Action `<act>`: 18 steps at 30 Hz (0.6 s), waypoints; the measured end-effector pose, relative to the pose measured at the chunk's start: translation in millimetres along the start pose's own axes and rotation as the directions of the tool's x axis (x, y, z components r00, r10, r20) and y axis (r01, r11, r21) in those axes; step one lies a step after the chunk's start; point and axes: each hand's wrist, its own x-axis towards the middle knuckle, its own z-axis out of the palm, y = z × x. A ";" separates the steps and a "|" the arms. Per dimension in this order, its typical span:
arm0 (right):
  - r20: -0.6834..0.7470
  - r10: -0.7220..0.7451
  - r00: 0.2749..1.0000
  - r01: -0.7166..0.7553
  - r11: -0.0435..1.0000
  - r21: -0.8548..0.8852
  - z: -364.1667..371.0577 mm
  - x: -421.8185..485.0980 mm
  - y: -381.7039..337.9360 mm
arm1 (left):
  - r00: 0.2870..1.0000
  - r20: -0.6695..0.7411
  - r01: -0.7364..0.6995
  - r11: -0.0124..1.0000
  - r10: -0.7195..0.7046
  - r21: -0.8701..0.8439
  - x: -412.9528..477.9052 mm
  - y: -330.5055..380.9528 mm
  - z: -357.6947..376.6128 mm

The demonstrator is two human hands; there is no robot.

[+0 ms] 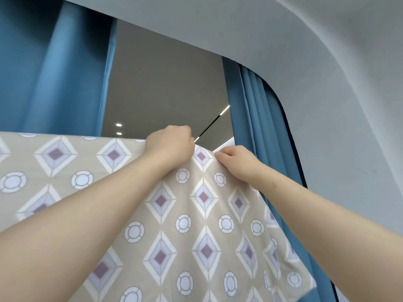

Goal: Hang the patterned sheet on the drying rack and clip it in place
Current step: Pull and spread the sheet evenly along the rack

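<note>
Head view: both hands up at top edge of sheet (196, 214), close together. Left hand (172, 144) fisted over the fold, fingers curled round the cloth at the top. Right hand (237, 158) pinches the edge just beside it, thumb & fingers closed on fabric. Sheet hangs draped below, spread to the left. Blue curtains (54, 73) behind; rack hidden under cloth.

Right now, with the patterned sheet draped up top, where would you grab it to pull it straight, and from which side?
Grip the patterned sheet at its top fold near the right corner, from the near side, reaching up. There the fabric bends over the top and peaks, giving a doubled ridge to pinch. Both the left hand and right hand already hold it there.
</note>
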 end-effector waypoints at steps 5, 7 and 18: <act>-0.042 -0.055 0.998 0.052 0.996 -0.067 20.7 -2.2 -31.4 | 0.999 0.020 0.024 0.998 -0.025 0.058 -9.6 -27.5 -9.6; -0.038 -0.075 0.996 0.074 0.997 -0.029 30.8 -2.0 -45.0 | 0.999 0.014 0.049 0.998 -0.050 0.036 -13.2 -41.5 -16.4; -0.130 -0.320 0.938 0.282 0.927 -0.249 92.7 -2.7 -128.4 | 0.990 -0.113 0.080 0.996 -0.083 -0.023 -46.0 -138.0 -52.0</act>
